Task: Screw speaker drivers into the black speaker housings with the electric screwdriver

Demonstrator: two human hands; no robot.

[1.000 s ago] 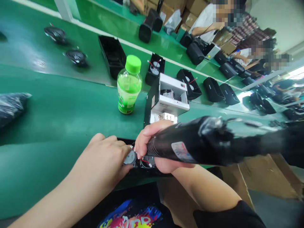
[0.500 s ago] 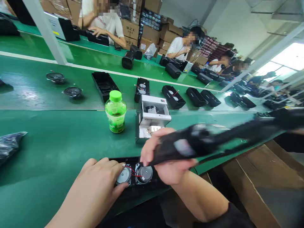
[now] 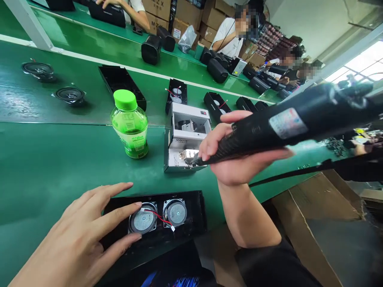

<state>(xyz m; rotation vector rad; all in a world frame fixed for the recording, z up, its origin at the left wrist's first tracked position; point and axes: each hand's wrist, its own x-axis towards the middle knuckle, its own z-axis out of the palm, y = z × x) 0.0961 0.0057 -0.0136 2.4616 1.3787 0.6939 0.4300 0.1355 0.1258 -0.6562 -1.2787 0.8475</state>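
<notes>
My right hand [image 3: 233,149] is wrapped round a black electric screwdriver [image 3: 263,129], a thick cylinder with a pale label. Its narrow end points down and left, by the front of a white and black screw feeder [image 3: 191,137]. My left hand [image 3: 86,227] is spread, with index finger and thumb at the left edge of a round speaker [image 3: 145,220]. I cannot tell whether they press on it. A second speaker [image 3: 176,213] sits to its right in the same long black speaker housing [image 3: 196,215]. A red wire with a white connector lies across the speakers.
A green-capped bottle [image 3: 130,125] stands left of the feeder. Loose speakers [image 3: 70,95] and open black housings [image 3: 122,85] lie farther back on the green bench [image 3: 60,159]. A cardboard box [image 3: 320,207] is at the right. Other people sit across the bench.
My right hand has lifted the screwdriver up and away from the housing, towards the feeder. My left hand's fingers have spread and moved left, uncovering more of the left speaker. The view has shifted.
</notes>
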